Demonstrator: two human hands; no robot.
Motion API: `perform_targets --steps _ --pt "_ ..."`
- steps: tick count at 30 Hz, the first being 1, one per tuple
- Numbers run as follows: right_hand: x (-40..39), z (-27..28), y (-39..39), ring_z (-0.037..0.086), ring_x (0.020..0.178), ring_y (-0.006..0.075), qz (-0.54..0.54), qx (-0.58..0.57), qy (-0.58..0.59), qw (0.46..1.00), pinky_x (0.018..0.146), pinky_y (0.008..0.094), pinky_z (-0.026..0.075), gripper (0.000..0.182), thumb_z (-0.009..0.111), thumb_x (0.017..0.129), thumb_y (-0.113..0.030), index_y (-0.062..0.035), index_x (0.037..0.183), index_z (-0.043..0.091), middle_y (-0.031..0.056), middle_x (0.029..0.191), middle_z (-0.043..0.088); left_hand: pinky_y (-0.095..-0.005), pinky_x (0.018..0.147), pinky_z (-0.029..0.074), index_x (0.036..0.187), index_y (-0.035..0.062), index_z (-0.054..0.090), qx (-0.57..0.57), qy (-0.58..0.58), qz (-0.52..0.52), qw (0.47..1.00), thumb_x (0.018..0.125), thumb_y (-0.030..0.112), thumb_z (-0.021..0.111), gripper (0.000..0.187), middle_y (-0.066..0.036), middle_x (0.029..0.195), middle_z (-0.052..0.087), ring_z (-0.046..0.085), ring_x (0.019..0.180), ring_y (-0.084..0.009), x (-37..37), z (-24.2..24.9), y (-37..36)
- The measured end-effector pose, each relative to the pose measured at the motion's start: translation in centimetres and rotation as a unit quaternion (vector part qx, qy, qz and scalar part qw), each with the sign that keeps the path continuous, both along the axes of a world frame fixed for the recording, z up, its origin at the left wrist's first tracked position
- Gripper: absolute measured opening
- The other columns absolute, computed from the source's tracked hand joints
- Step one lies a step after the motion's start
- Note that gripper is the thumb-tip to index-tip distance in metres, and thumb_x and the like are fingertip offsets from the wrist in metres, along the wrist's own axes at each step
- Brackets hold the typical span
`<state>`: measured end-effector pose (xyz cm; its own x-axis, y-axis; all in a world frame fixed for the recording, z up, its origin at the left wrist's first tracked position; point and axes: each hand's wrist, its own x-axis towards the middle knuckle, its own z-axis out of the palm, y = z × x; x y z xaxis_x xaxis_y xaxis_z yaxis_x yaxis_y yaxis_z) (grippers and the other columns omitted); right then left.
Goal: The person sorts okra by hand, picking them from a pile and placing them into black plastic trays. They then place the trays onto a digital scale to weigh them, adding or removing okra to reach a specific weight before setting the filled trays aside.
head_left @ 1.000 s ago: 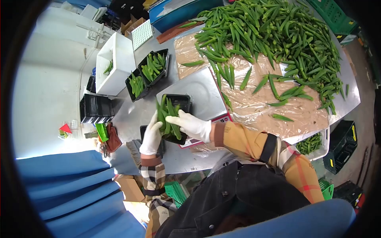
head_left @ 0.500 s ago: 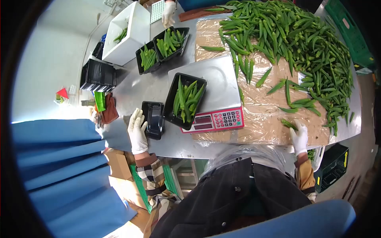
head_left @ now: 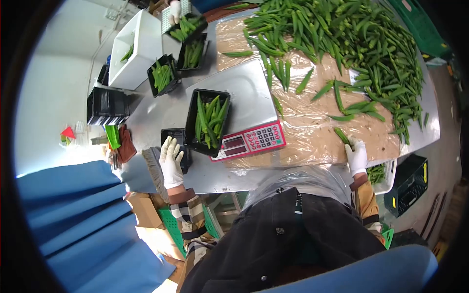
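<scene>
My left hand (head_left: 171, 162), in a white glove, is open with fingers apart beside an empty black tray (head_left: 166, 135), partly hidden behind the hand and a filled tray. That filled black tray (head_left: 224, 117) holds green okra pods (head_left: 209, 120) and rests tilted on the metal scale (head_left: 249, 90), overlapping its red-framed keypad (head_left: 264, 137). At the right, my gloved right hand (head_left: 357, 156) pinches the end of an okra pod (head_left: 341, 135) just over the plastic-covered cardboard (head_left: 312, 146).
A large okra heap (head_left: 351, 39) covers the back right. Okra-filled trays (head_left: 162, 75) stand at the back left, where a co-worker's gloved hand (head_left: 174, 12) touches one (head_left: 185, 28). A white foam box (head_left: 146, 46) and stacked black trays (head_left: 108, 106) line the left.
My view has shifted, moving the table contents leftward. A co-worker's hand has come to a filled tray, now raised beyond the others. My right hand keeps the okra pod; my left stays open.
</scene>
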<state>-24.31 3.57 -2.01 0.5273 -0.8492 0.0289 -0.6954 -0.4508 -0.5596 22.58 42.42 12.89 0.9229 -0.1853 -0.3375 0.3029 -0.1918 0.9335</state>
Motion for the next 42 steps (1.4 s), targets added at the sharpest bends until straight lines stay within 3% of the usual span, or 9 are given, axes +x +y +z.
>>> perform_targets --steps 4,10,17,24,27,33,36,39,42 --pt "0.1 0.2 0.4 0.058 0.075 0.0157 -0.063 0.100 -0.020 0.993 0.072 0.0291 0.050 0.028 0.069 0.083 -0.003 -0.0016 0.111 0.067 0.0078 0.090 0.063 -0.0331 0.086 0.051 0.136 0.0109 0.052 0.000 0.015 -0.008 1.000 0.098 0.021 0.058 0.040 -0.009 0.129 0.060 0.060 0.106 -0.0192 -0.2 -1.1 -0.1" --pt "-0.2 -1.0 1.0 0.057 0.074 0.0137 -0.102 0.151 -0.106 0.977 0.072 0.0278 0.050 0.030 0.070 0.082 -0.003 -0.0027 0.111 0.067 0.0055 0.091 0.063 -0.0374 0.064 0.061 0.112 0.0057 0.057 0.049 0.131 -0.006 0.990 0.095 0.011 0.060 0.018 -0.012 0.095 0.067 0.069 0.076 -0.0222 -2.6 -1.9 -4.0" --pt "0.6 -0.2 1.2 0.057 0.072 0.0143 -0.126 0.163 -0.089 0.974 0.070 0.0280 0.050 0.029 0.070 0.081 -0.003 -0.0038 0.110 0.066 0.0056 0.090 0.063 -0.0368 0.061 0.060 0.101 0.0021 0.059 -0.046 0.102 -0.092 0.990 0.090 -0.001 0.056 0.012 -0.012 0.090 0.067 0.068 0.068 -0.0256 1.4 -2.6 -10.5" --pt "0.4 -1.0 1.1 0.061 0.073 0.0206 -0.118 0.093 -0.058 0.987 0.068 0.0334 0.051 0.027 0.073 0.077 -0.009 -0.0064 0.103 0.067 0.0096 0.087 0.063 -0.0447 0.078 0.061 0.097 -0.0057 0.057 -0.121 0.116 -0.070 0.983 0.090 0.004 0.060 0.013 -0.019 0.094 0.065 0.067 0.081 -0.0328 15.6 -8.7 -24.6" --pt "1.0 0.6 1.1 0.061 0.076 0.0249 -0.144 0.126 -0.038 0.981 0.071 0.0358 0.051 0.026 0.074 0.077 -0.013 -0.0087 0.102 0.068 0.0104 0.085 0.062 -0.0445 0.094 0.057 0.111 -0.0133 0.052 -0.124 0.051 -0.162 0.978 0.096 0.007 0.050 0.025 -0.026 0.108 0.062 0.062 0.105 -0.0384 24.5 -15.6 -29.5" --pt "1.2 1.1 0.7 0.061 0.081 0.0303 -0.137 0.136 0.038 0.981 0.074 0.0404 0.050 0.027 0.074 0.077 -0.023 -0.0080 0.099 0.068 0.0112 0.085 0.063 -0.0508 0.108 0.042 0.137 -0.0137 0.033 -0.179 0.266 -0.102 0.942 0.102 0.018 0.045 0.049 -0.029 0.141 0.044 0.043 0.132 -0.0432 23.6 -13.3 -34.9" --pt "2.2 2.9 0.4 0.061 0.083 0.0309 -0.151 0.149 0.034 0.977 0.076 0.0418 0.049 0.031 0.075 0.077 -0.026 -0.0090 0.102 0.068 0.0110 0.084 0.062 -0.0469 0.105 0.045 0.144 -0.0048 0.031 -0.130 0.113 -0.227 0.959 0.100 0.019 0.053 0.055 -0.024 0.141 0.047 0.047 0.130 -0.0389 18.5 -8.1 -31.7" --pt "3.5 4.2 0.1 0.061 0.087 0.0309 -0.109 0.015 0.036 0.993 0.078 0.0438 0.048 0.032 0.073 0.080 -0.027 -0.0102 0.107 0.067 0.0106 0.083 0.062 -0.0409 0.102 0.045 0.141 -0.0008 0.041 -0.041 -0.128 -0.179 0.975 0.099 0.016 0.055 0.047 -0.020 0.135 0.053 0.053 0.125 -0.0310 14.0 -5.4 -25.4" --pt "4.7 3.9 -1.4 0.061 0.087 0.0307 -0.088 -0.006 0.011 0.996 0.076 0.0437 0.048 0.027 0.069 0.084 -0.027 -0.0128 0.107 0.068 0.0099 0.085 0.062 -0.0389 0.106 0.041 0.135 -0.0067 0.047 0.180 -0.469 -0.081 0.861 0.099 0.016 0.053 0.043 -0.024 0.135 0.054 0.055 0.121 -0.0337 12.3 -6.8 -15.5"
